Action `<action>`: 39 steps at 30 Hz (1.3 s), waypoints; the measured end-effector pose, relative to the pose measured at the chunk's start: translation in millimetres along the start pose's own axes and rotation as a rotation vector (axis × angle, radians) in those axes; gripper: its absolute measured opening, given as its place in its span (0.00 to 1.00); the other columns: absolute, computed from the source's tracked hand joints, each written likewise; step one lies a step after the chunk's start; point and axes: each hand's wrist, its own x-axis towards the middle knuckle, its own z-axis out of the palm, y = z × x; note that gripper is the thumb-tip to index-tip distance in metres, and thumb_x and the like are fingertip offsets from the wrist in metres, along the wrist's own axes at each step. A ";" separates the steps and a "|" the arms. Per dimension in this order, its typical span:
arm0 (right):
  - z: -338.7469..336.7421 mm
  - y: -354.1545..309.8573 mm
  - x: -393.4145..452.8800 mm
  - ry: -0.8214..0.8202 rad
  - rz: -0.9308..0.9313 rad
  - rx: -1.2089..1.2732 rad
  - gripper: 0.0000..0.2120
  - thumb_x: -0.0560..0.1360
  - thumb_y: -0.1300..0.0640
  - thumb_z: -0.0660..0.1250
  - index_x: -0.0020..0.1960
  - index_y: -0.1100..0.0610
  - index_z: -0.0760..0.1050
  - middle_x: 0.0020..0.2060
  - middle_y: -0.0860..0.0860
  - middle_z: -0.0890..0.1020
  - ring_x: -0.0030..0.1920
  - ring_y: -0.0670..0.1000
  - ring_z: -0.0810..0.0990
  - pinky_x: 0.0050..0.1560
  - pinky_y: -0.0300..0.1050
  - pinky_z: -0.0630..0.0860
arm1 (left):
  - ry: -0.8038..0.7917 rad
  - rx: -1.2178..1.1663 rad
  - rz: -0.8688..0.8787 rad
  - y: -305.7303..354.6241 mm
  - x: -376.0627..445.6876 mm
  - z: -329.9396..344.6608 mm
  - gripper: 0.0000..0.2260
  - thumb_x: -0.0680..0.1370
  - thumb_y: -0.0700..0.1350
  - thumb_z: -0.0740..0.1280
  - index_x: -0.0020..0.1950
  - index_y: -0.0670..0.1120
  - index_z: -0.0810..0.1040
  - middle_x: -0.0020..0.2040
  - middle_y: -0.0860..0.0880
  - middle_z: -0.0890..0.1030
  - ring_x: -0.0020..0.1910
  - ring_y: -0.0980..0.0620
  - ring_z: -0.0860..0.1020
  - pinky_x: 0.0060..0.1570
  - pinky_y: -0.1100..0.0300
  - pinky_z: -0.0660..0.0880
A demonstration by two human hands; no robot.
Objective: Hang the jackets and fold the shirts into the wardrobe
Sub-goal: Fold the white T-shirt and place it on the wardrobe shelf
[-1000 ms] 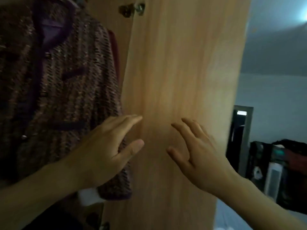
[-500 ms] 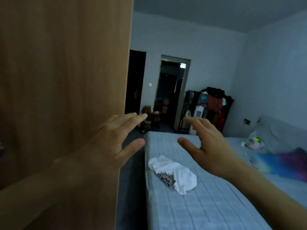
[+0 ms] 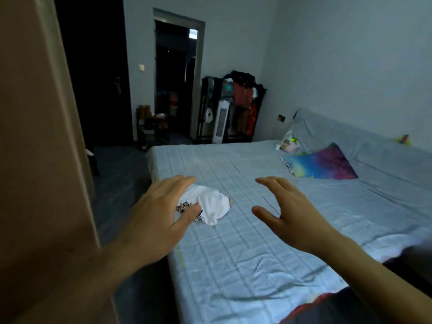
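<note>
The wooden wardrobe door point(image 3: 35, 136) fills the left edge; the left hand point(image 3: 156, 220) hovers with fingers point(image 3: 177, 183) spread and holding nothing, partly covering a crumpled white shirt point(image 3: 210, 206) lying near the bed's point(image 3: 257, 265) left edge; the right hand point(image 3: 289, 211) hangs over the sheet, spread and empty; a colourful pillow point(image 3: 325, 164) lies farther right

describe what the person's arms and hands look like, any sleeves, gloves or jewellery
Both the left hand and the right hand are bare: no gloves, and no rings, watch or bracelet show. Both forearms are uncovered up to the frame edge, so no sleeve is in view. Nails look short and unpainted, though the dim light and blur make fine detail hard to tell.
</note>
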 end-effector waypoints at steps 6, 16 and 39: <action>25.1 53.0 3.6 -0.005 0.059 0.108 0.29 0.77 0.43 0.67 0.74 0.51 0.64 0.69 0.48 0.71 0.68 0.49 0.70 0.65 0.41 0.66 | -0.100 0.027 -0.007 18.2 25.4 55.2 0.33 0.75 0.69 0.51 0.76 0.56 0.65 0.75 0.58 0.66 0.73 0.58 0.62 0.72 0.55 0.64; 11.9 221.2 8.8 0.049 0.095 0.195 0.30 0.76 0.39 0.62 0.75 0.50 0.63 0.69 0.46 0.70 0.69 0.48 0.69 0.66 0.41 0.66 | -0.046 -0.017 -0.027 99.3 117.3 178.6 0.26 0.76 0.66 0.56 0.70 0.56 0.72 0.68 0.60 0.74 0.68 0.63 0.67 0.67 0.64 0.64; 47.8 420.4 134.1 -0.224 0.146 0.035 0.36 0.70 0.31 0.56 0.75 0.45 0.61 0.72 0.50 0.67 0.71 0.52 0.67 0.68 0.54 0.69 | -0.216 -0.013 -0.380 80.3 267.0 344.5 0.33 0.74 0.71 0.53 0.74 0.56 0.67 0.71 0.55 0.72 0.69 0.51 0.69 0.66 0.52 0.67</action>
